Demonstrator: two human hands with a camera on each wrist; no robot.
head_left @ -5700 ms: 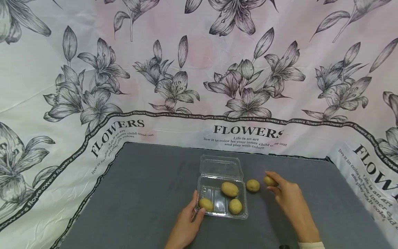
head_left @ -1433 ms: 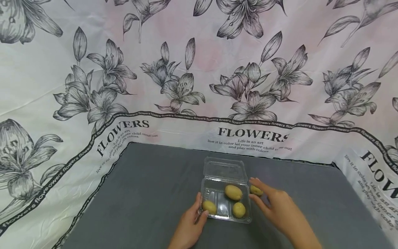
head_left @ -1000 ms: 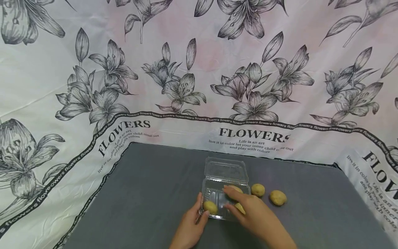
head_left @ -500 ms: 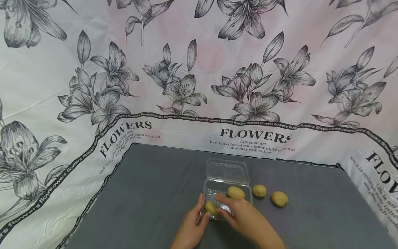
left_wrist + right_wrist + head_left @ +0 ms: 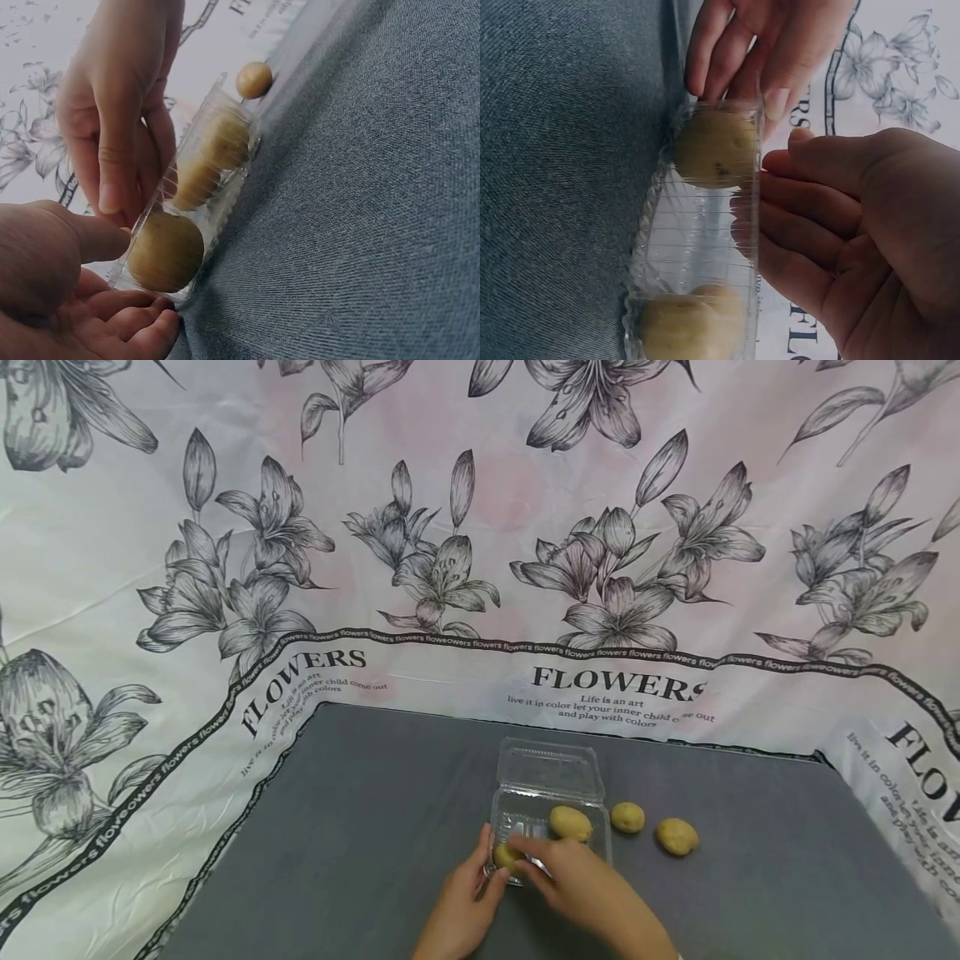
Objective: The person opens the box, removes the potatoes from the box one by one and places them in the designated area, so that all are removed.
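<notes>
A clear plastic clamshell container [image 5: 551, 772] lies with its lid folded back. My left hand [image 5: 459, 902] grips its near left side, thumb at the rim and fingers below. One potato [image 5: 507, 857] rests in that corner, seen through the wall as a round potato [image 5: 714, 150] in the right wrist view. My right hand [image 5: 592, 889] reaches over the container, its fingers and thumb spread around this potato without a visible pinch. Another potato [image 5: 571, 823] sits at the far right inside. A third is hidden by my right hand in the head view.
Two loose potatoes, a nearer-to-box potato [image 5: 627, 817] and a farther potato [image 5: 677, 837], lie right of the container. The grey tabletop [image 5: 375, 827] meets a flower-printed cloth [image 5: 450, 585] at the back and sides.
My right hand has put down the potato it held; two now lie on the table. It has moved left over the container to the near-left potato. My left hand keeps its hold.
</notes>
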